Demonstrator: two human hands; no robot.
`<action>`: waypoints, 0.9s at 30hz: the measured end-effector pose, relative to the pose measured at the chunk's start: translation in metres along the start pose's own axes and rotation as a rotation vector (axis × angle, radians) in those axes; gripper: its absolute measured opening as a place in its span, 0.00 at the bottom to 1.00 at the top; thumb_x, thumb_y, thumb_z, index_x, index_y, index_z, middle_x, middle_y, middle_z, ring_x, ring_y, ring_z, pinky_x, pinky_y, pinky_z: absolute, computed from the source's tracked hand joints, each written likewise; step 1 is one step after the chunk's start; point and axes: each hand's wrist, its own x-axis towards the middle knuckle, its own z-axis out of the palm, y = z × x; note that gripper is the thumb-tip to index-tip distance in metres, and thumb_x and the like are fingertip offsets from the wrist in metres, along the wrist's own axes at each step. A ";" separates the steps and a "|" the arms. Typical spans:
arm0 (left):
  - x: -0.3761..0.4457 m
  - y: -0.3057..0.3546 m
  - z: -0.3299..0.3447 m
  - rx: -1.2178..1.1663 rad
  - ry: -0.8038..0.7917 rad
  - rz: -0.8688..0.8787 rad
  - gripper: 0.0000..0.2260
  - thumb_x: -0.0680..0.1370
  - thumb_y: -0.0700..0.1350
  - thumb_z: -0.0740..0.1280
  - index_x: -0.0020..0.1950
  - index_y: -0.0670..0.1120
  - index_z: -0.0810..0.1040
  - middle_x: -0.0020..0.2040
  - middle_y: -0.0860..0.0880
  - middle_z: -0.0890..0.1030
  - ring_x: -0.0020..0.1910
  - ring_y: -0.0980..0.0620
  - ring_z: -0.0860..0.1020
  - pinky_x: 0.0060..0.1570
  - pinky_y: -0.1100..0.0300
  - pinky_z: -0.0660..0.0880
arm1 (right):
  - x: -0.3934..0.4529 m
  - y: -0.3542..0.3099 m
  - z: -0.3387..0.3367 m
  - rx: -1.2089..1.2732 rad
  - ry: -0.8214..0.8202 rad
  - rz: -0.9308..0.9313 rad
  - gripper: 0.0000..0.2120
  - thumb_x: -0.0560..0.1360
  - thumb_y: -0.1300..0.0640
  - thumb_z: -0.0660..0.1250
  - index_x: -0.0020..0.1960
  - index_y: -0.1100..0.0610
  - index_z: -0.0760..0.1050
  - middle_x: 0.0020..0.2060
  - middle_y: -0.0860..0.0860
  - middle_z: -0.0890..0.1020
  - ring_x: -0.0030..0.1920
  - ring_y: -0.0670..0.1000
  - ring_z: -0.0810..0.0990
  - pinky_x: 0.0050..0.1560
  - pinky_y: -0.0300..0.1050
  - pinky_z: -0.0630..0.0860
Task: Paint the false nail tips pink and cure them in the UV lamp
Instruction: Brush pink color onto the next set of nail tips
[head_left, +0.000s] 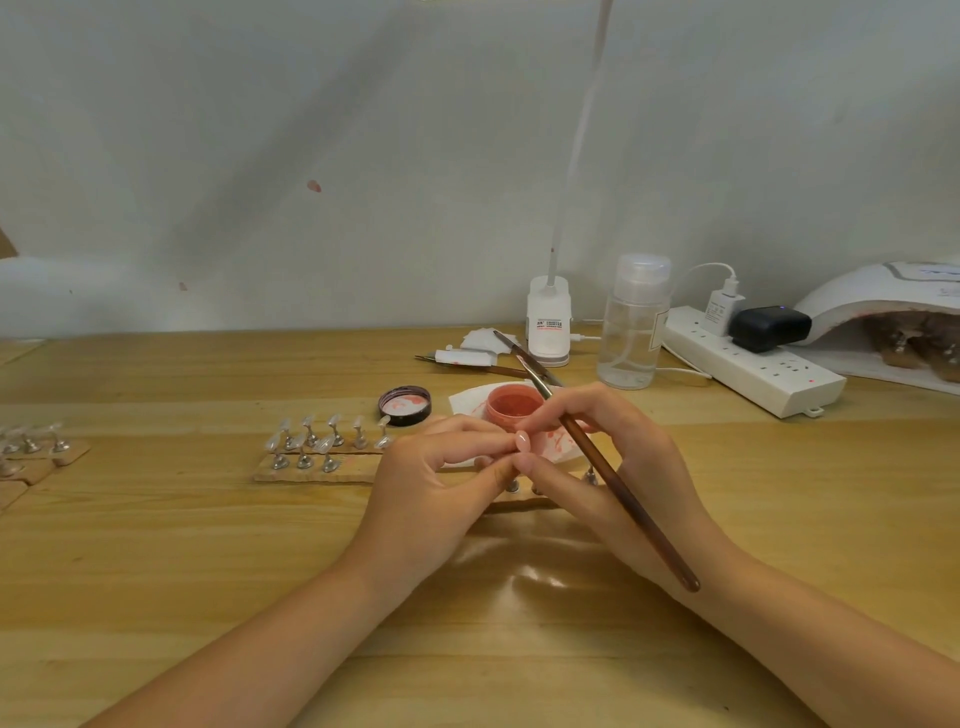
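Between the two sets of fingertips sits one pink nail tip (521, 441), and that's where everything meets. Left hand (431, 488) has its fingers curled in, thumb and forefinger pinching the tip from the left. Right hand (608, 467) comes in from the other side, fingers bent and touching the same tip, with a long brown brush (613, 478) clamped across them, bristle end pointing up and away over the open jar of pink gel (514, 405).

Just behind the hands, that jar stands on a stained white wipe (467, 401), its dark lid (404, 405) lying upturned just to the left. Left again, a row of clear nail tips on little metal stands (311, 441) lines a cork strip (311, 470). More stands peek out under the hands.

Further back: spare brushes (467, 361), a white lamp base (548, 327), a clear pump bottle (631, 327), a power strip (753, 364). Far right, the UV lamp (883, 301) sits on the wooden table (208, 545), well apart from the hands, with some stands blurred inside it.
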 end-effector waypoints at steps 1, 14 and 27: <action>0.000 0.000 0.000 0.002 -0.004 -0.002 0.06 0.67 0.49 0.69 0.42 0.59 0.81 0.43 0.59 0.82 0.44 0.60 0.78 0.46 0.69 0.73 | 0.000 0.000 0.000 -0.004 0.004 -0.004 0.10 0.66 0.56 0.74 0.46 0.54 0.77 0.41 0.34 0.77 0.47 0.36 0.77 0.49 0.32 0.73; -0.002 -0.005 0.000 0.146 -0.004 -0.126 0.16 0.63 0.56 0.73 0.48 0.56 0.76 0.44 0.63 0.78 0.49 0.65 0.74 0.45 0.80 0.63 | 0.009 0.022 -0.031 -0.069 -0.018 0.023 0.10 0.67 0.61 0.74 0.45 0.56 0.75 0.40 0.39 0.78 0.45 0.37 0.77 0.50 0.36 0.74; -0.004 -0.014 0.001 0.232 -0.067 -0.205 0.19 0.64 0.51 0.76 0.49 0.58 0.71 0.44 0.60 0.78 0.47 0.65 0.74 0.44 0.75 0.67 | 0.004 0.035 -0.029 -0.040 -0.180 0.060 0.11 0.66 0.62 0.76 0.44 0.57 0.76 0.39 0.41 0.79 0.45 0.36 0.77 0.47 0.25 0.70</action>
